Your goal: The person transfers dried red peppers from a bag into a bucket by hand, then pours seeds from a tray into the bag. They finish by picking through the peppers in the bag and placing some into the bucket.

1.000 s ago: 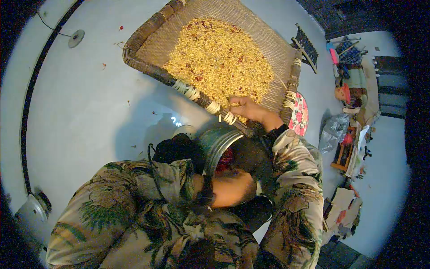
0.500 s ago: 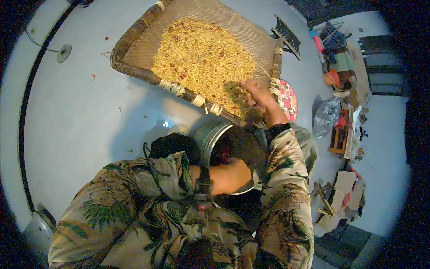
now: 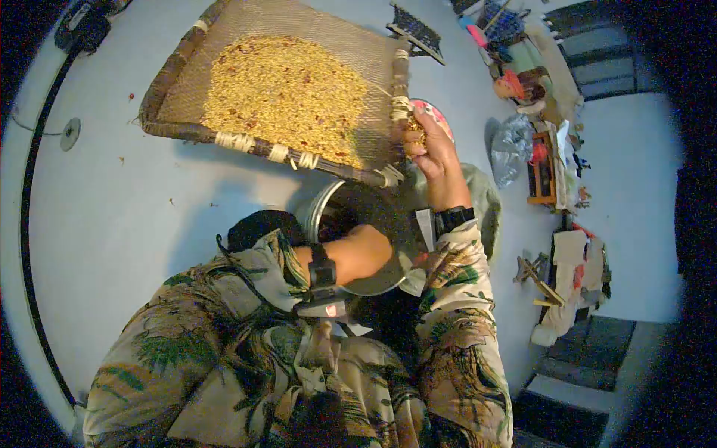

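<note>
My right hand [image 3: 431,149] is closed round a handful of yellow seeds [image 3: 415,133], palm side showing, raised by the near right corner of a woven tray [image 3: 246,19]. A broad heap of yellow seeds with reddish bits lies spread on that tray. Below it, between my legs, stands a metal pot [image 3: 319,205] with a dark inside. Over the pot's mouth is my left hand [image 3: 366,250], its back towards me and fingers curled down out of sight. It looks closed, but what it holds is hidden.
A pink-flowered round thing [image 3: 441,116] sits partly behind my right hand. A greenish sack [image 3: 485,201] is right of the pot. Further right are a clear plastic bag [image 3: 511,149] and a wooden frame [image 3: 541,168]. A small dark rack [image 3: 418,33] stands beyond the tray.
My right hand has come off the near edge of the heap with seeds in it and turned palm side up. The left hand stays at the pot. The whole view has shifted.
</note>
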Demonstrator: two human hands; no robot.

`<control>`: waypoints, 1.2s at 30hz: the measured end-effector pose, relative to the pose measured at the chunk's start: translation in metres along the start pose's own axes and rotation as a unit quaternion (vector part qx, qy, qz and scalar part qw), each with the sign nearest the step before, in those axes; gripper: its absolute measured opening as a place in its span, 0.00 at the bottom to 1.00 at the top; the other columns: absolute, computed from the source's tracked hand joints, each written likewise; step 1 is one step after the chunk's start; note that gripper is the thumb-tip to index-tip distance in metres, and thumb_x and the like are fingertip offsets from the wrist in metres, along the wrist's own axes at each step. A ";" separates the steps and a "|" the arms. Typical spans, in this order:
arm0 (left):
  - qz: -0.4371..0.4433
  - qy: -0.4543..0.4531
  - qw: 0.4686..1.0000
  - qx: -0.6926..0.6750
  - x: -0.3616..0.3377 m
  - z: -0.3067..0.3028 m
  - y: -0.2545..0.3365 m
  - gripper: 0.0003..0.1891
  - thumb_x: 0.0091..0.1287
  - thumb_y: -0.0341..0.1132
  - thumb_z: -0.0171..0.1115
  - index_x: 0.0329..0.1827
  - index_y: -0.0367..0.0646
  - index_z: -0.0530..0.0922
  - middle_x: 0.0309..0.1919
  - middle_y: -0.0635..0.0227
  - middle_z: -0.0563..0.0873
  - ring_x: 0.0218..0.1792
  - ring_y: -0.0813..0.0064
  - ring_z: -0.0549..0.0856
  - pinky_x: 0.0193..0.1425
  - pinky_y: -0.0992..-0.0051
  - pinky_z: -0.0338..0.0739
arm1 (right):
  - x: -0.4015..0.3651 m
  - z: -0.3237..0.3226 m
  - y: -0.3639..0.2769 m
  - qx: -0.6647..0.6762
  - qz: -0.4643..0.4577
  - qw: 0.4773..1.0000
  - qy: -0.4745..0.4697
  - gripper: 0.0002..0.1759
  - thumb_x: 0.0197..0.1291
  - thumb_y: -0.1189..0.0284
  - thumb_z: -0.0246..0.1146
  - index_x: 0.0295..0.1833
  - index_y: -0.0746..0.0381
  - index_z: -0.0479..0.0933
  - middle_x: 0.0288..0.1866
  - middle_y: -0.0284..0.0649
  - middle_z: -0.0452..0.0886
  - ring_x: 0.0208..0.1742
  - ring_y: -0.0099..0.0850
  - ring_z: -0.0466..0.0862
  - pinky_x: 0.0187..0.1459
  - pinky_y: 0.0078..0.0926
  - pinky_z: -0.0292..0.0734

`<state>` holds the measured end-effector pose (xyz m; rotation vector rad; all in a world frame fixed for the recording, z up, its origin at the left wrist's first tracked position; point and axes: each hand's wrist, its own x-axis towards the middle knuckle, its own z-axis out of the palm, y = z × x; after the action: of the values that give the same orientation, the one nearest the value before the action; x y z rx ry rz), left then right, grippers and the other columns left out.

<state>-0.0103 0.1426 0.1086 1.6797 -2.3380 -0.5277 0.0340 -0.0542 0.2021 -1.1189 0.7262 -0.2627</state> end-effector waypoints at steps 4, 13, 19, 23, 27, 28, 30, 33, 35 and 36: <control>0.000 0.061 0.998 0.019 -0.013 -0.006 -0.007 0.08 0.53 0.36 0.63 0.27 0.41 0.84 0.26 0.59 0.86 0.27 0.58 0.86 0.26 0.59 0.79 | -0.043 -0.039 -0.024 0.072 -0.006 0.997 -0.010 0.11 0.64 0.61 0.61 0.38 0.55 0.70 0.26 0.29 0.72 0.17 0.15 0.66 0.12 0.11 0.55; -0.046 0.031 0.997 -0.053 0.007 0.001 -0.017 0.20 0.57 0.48 0.64 0.35 0.37 0.81 0.33 0.47 0.85 0.38 0.48 0.84 0.45 0.52 0.77 | -0.148 -0.175 -0.006 -0.111 -0.099 0.961 0.232 0.12 0.66 0.62 0.57 0.44 0.59 0.74 0.31 0.33 0.77 0.27 0.25 0.76 0.28 0.22 0.73; -0.172 0.083 0.930 -0.314 0.031 -0.029 -0.005 0.41 0.58 0.63 0.60 0.59 0.31 0.69 0.43 0.49 0.83 0.44 0.58 0.84 0.45 0.64 0.77 | -0.187 -0.244 0.035 -0.138 -0.087 0.966 0.203 0.22 0.67 0.60 0.55 0.60 0.61 0.71 0.54 0.37 0.77 0.51 0.32 0.76 0.50 0.34 0.73; -0.229 0.053 0.789 -0.568 0.049 -0.031 -0.010 0.50 0.56 0.69 0.57 0.67 0.31 0.62 0.52 0.55 0.79 0.42 0.69 0.83 0.38 0.71 0.78 | -0.205 -0.243 0.054 -0.312 -0.044 0.933 0.172 0.21 0.66 0.60 0.58 0.57 0.62 0.75 0.50 0.37 0.80 0.50 0.30 0.78 0.52 0.29 0.73; -0.218 0.076 0.749 -0.622 0.075 -0.054 0.014 0.41 0.57 0.63 0.60 0.62 0.37 0.68 0.50 0.59 0.81 0.37 0.69 0.84 0.33 0.73 0.80 | -0.177 -0.269 0.080 -0.588 -0.080 0.800 0.087 0.22 0.61 0.61 0.61 0.55 0.65 0.76 0.50 0.43 0.82 0.50 0.37 0.80 0.52 0.32 0.74; -0.207 0.080 0.743 -0.631 0.082 -0.057 0.017 0.40 0.57 0.61 0.62 0.62 0.36 0.69 0.49 0.58 0.81 0.39 0.68 0.83 0.34 0.72 0.79 | -0.175 -0.251 0.078 -0.619 -0.095 0.779 0.031 0.22 0.60 0.61 0.62 0.54 0.65 0.77 0.50 0.45 0.82 0.51 0.40 0.80 0.53 0.34 0.74; -0.202 0.093 0.776 -0.591 0.099 -0.050 0.015 0.35 0.57 0.51 0.65 0.61 0.37 0.69 0.48 0.59 0.82 0.39 0.68 0.83 0.39 0.69 0.80 | -0.162 -0.229 0.087 -0.697 -0.052 0.714 -0.048 0.22 0.57 0.61 0.63 0.54 0.63 0.77 0.50 0.50 0.81 0.52 0.45 0.80 0.53 0.38 0.74; -0.179 0.151 0.776 -0.586 0.129 -0.032 0.009 0.26 0.53 0.33 0.65 0.57 0.36 0.74 0.43 0.62 0.84 0.40 0.66 0.84 0.46 0.66 0.79 | -0.133 -0.246 0.108 -0.784 -0.046 0.614 -0.076 0.24 0.54 0.60 0.63 0.54 0.60 0.76 0.50 0.55 0.79 0.52 0.49 0.79 0.52 0.43 0.73; -0.085 0.191 0.701 -0.682 0.128 -0.036 0.033 0.23 0.53 0.30 0.64 0.54 0.36 0.76 0.41 0.63 0.85 0.40 0.66 0.84 0.48 0.66 0.78 | -0.113 -0.280 0.119 -0.792 -0.143 0.593 -0.033 0.23 0.55 0.62 0.61 0.56 0.57 0.74 0.49 0.53 0.80 0.51 0.48 0.80 0.52 0.43 0.74; -0.074 0.212 0.673 -0.705 0.132 -0.035 0.035 0.21 0.53 0.26 0.62 0.52 0.37 0.77 0.39 0.64 0.85 0.40 0.66 0.84 0.49 0.67 0.78 | -0.108 -0.292 0.116 -0.800 -0.132 0.586 -0.013 0.22 0.57 0.63 0.58 0.58 0.55 0.74 0.49 0.52 0.81 0.51 0.48 0.81 0.52 0.43 0.75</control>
<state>-0.0710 0.0227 0.1500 0.9276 -0.7870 -1.2988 -0.2536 -0.1566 0.0719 -2.9927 0.6633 0.3133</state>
